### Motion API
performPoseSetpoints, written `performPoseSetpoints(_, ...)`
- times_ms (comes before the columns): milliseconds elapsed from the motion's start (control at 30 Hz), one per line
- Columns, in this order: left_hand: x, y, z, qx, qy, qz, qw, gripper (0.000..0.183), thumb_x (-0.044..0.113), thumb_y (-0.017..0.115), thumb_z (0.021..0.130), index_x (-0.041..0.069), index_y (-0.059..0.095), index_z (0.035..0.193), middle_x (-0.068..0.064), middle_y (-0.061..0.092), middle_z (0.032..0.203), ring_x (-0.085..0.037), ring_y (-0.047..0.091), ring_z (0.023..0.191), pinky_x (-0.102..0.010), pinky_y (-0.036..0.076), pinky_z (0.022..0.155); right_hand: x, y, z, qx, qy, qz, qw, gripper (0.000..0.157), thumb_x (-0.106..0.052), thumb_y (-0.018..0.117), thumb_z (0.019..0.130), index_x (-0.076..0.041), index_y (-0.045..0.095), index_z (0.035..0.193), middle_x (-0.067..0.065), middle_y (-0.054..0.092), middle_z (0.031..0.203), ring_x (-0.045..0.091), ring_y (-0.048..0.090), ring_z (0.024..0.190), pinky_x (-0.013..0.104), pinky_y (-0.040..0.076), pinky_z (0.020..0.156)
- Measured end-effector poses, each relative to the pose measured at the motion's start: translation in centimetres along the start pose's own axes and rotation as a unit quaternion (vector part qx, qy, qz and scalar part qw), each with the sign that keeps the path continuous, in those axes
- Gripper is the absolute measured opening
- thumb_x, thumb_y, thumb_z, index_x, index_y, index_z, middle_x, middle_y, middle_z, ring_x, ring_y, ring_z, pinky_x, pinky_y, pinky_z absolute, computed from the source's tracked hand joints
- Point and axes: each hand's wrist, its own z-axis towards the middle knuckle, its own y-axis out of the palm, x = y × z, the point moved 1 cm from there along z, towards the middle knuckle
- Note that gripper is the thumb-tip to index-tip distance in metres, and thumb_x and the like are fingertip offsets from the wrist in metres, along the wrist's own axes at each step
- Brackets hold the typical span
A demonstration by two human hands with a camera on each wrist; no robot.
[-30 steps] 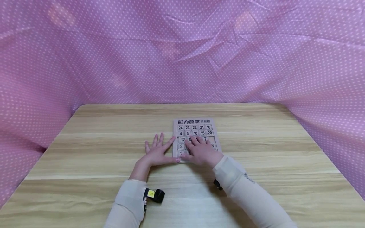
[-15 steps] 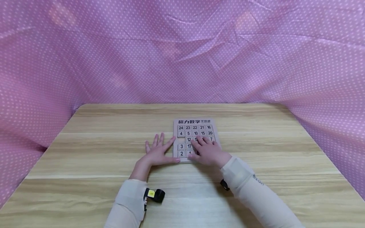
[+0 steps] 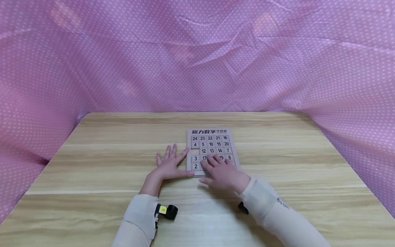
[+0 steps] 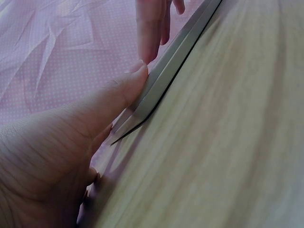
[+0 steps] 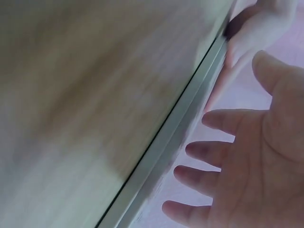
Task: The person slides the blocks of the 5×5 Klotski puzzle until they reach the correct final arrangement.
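Observation:
A number sliding puzzle (image 3: 189,139) lies flat on the table, its rows of numbered tiles facing up. The slot (image 3: 195,151) at the left end of its third row is vacant; tiles 12, 13, 14 and 7 fill the rest. My left hand (image 3: 169,168) spreads beside the puzzle's left edge, with the index fingertip at that edge and the thumb (image 4: 118,88) on the near left corner. Over the lower rows is my right hand (image 3: 224,173), fingers extended above the fourth row and thumb off the near edge. It covers several bottom tiles.
The wood-grain table (image 3: 102,154) stretches out around the puzzle on every side. Behind it and at both sides hangs a pink dotted cloth (image 3: 197,68). A black wrist camera (image 3: 168,211) is strapped to the left sleeve.
The third-row tiles slid right, moving the gap from the right end to the left. My right hand then drew back toward the near edge, uncovering that row. My left hand stayed put.

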Motion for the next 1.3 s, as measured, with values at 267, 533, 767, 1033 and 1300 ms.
performPoseSetpoints(267, 0.0, -0.1, 0.0, -0.003, 0.002, 0.003, 1.0, 0.094, 0.073, 0.052, 0.06, 0.036, 0.013, 0.137, -0.016, -0.006, 0.141, -0.032, -0.016, 0.125, -0.057, -0.017, 0.089, -1.3, 0.4, -0.7, 0.013, -0.046, -0.033, 0.998, 0.065, -0.057, 0.029, 0.085, -0.015, 0.027, 0.136, 0.009, 0.013, 0.142, 0.032, 0.01, 0.126, 0.056, 0.014, 0.094)
performPoseSetpoints(533, 0.0, -0.2, 0.0, -0.002, 0.004, 0.005, 1.0, 0.096, 0.078, 0.047, 0.057, 0.036, 0.013, 0.137, -0.016, -0.007, 0.141, -0.031, -0.016, 0.125, -0.057, -0.017, 0.089, -1.2, 0.3, 0.1, 0.025, -0.031, -0.031, 0.999, 0.065, -0.057, 0.031, 0.085, -0.016, 0.026, 0.136, 0.009, 0.016, 0.141, 0.033, 0.012, 0.126, 0.056, 0.015, 0.095)
performPoseSetpoints(767, -0.1, -0.2, 0.1, -0.004, 0.006, 0.01, 0.9999, 0.096, 0.077, 0.047, 0.058, 0.036, 0.013, 0.137, -0.017, -0.007, 0.141, -0.032, -0.016, 0.125, -0.058, -0.017, 0.089, -1.0, 0.0, 0.8, 0.027, -0.019, -0.022, 0.999, 0.066, -0.056, 0.032, 0.085, -0.016, 0.025, 0.137, 0.008, 0.013, 0.142, 0.033, 0.012, 0.126, 0.057, 0.016, 0.094)
performPoseSetpoints(1033, -0.1, -0.3, 0.1, -0.004, 0.007, 0.008, 0.9999, 0.095, 0.076, 0.048, 0.059, 0.035, 0.014, 0.137, -0.017, -0.007, 0.141, -0.032, -0.016, 0.125, -0.058, -0.017, 0.088, -1.0, -0.3, 1.1, 0.02, -0.013, -0.012, 1.0, 0.066, -0.055, 0.034, 0.085, -0.016, 0.025, 0.137, 0.009, 0.014, 0.142, 0.033, 0.013, 0.126, 0.057, 0.016, 0.094)
performPoseSetpoints(1300, -0.1, 0.0, 0.0, -0.002, 0.003, 0.005, 1.0, 0.095, 0.075, 0.049, 0.058, 0.036, 0.013, 0.137, -0.016, -0.006, 0.141, -0.031, -0.016, 0.125, -0.057, -0.017, 0.089, 0.4, 0.0, 0.0, 0.027, -0.014, 0.023, 0.999, 0.068, -0.054, 0.037, 0.085, -0.013, 0.024, 0.137, 0.009, 0.014, 0.142, 0.032, 0.012, 0.126, 0.056, 0.014, 0.095)
